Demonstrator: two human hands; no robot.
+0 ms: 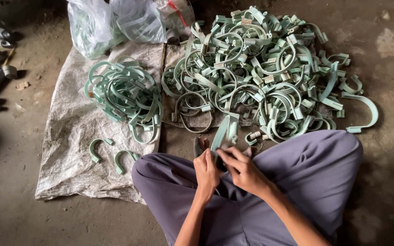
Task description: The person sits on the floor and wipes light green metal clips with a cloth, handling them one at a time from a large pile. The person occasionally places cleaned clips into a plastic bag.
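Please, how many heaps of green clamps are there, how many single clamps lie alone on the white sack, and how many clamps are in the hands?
Heaps of green clamps: 2
Single clamps on white sack: 2
Held clamp, in left hand and right hand: 1
Total: 5

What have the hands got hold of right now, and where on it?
Both hands, left hand and right hand, hold one pale green curved clamp by its near, lower end; the rest sticks up toward the big pile.
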